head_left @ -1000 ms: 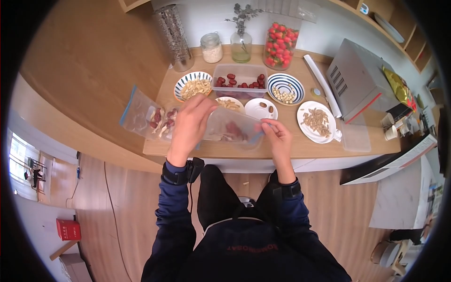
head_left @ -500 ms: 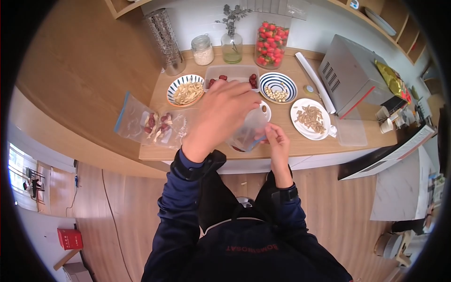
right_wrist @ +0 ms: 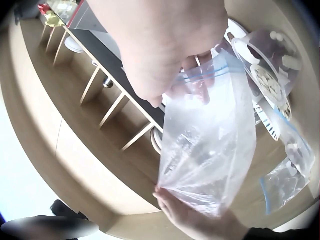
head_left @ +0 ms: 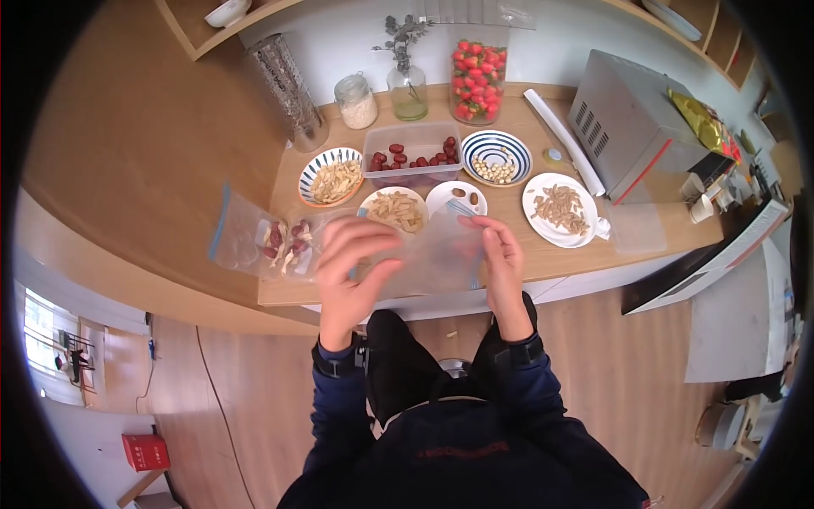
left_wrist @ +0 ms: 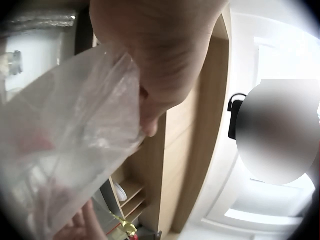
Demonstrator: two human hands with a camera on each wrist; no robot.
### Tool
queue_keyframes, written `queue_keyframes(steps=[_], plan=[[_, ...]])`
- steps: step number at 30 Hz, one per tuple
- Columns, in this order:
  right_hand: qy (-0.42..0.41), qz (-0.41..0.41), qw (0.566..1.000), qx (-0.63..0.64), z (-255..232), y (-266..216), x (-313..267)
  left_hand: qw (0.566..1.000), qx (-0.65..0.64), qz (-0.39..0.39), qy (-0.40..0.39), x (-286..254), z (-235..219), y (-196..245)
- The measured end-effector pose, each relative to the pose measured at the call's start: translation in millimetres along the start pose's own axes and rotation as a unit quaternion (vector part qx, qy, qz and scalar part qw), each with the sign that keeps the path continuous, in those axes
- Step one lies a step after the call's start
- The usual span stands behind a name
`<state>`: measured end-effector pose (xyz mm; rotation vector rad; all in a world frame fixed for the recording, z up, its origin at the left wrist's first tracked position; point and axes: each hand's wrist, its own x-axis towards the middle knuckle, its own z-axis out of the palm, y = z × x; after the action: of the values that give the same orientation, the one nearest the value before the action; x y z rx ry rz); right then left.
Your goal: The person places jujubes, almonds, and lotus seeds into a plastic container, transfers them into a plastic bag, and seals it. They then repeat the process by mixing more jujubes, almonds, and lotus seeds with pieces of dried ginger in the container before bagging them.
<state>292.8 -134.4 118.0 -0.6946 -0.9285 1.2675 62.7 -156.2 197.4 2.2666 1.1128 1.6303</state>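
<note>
A clear zip bag [head_left: 437, 254] with a blue seal hangs between the two hands, with no contents visible in the right wrist view. My right hand [head_left: 502, 276] pinches its sealed-strip edge. On the other side, my left hand [head_left: 349, 276] curves its fingers and thumb at the bag's far end; creases run to its fingertips in the right wrist view. Left of that hand, a second zip bag [head_left: 246, 237] with red dates and pale slices lies on the counter. Just behind are a plate of pale slices [head_left: 396, 209] and a white plate [head_left: 449, 193] with a few brown pieces.
Behind stand a plastic tub [head_left: 413, 176] of red dates, a striped bowl [head_left: 331, 195] of slices and a blue-ringed plate [head_left: 497, 178]. To the right are a plate of brown pieces [head_left: 560, 235], a white roll [head_left: 564, 140] and a grey appliance [head_left: 627, 127]. Jars and a vase line the wall.
The left hand swung right across the bag, then back left with its fingers curved. The bag now stretches between the hands. The right hand has kept hold of its edge.
</note>
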Motion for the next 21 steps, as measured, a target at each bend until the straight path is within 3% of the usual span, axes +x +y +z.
queue_keyframes(steps=[2, 4, 7, 10, 11, 14, 17, 20, 21], plan=[[-0.036, -0.010, 0.999, -0.023, 5.4, -0.6, 1.9, 0.981, -0.106, -0.112, 0.118, -25.9, 2.2, -9.4], [-0.066, -0.027, 0.997, -0.018, 14.0, 3.9, 3.0, 0.895, -0.263, -0.263, 0.248, -44.9, 6.6, -11.1], [-0.112, -0.042, 0.991, -0.055, 26.4, 3.5, -1.2, 0.830, -0.331, -0.407, 0.191, -87.3, -10.4, -34.4], [-0.149, -0.096, 0.974, -0.141, 39.6, -9.9, -10.3, 0.859, -0.287, -0.405, 0.125, -106.7, -14.9, -38.0], [-0.160, -0.121, 0.964, -0.174, 42.7, -14.0, -13.7, 0.851, -0.286, -0.412, 0.155, -103.5, -13.0, -32.2], [-0.175, -0.125, 0.959, -0.183, 44.8, -20.5, -21.4, 0.859, -0.274, -0.409, 0.141, -107.0, -15.3, -24.1], [-0.145, -0.131, 0.961, -0.198, 30.0, -17.7, -27.2, 0.864, -0.208, -0.405, 0.216, -123.3, -10.3, -34.3], [-0.041, -0.045, 0.992, -0.113, 28.9, -25.5, -29.1, 0.852, -0.191, -0.357, 0.332, -118.7, -7.4, -28.9], [-0.051, -0.056, 0.989, -0.124, 26.7, -26.7, -26.2, 0.847, -0.210, -0.353, 0.338, -116.2, -8.9, -24.3]])
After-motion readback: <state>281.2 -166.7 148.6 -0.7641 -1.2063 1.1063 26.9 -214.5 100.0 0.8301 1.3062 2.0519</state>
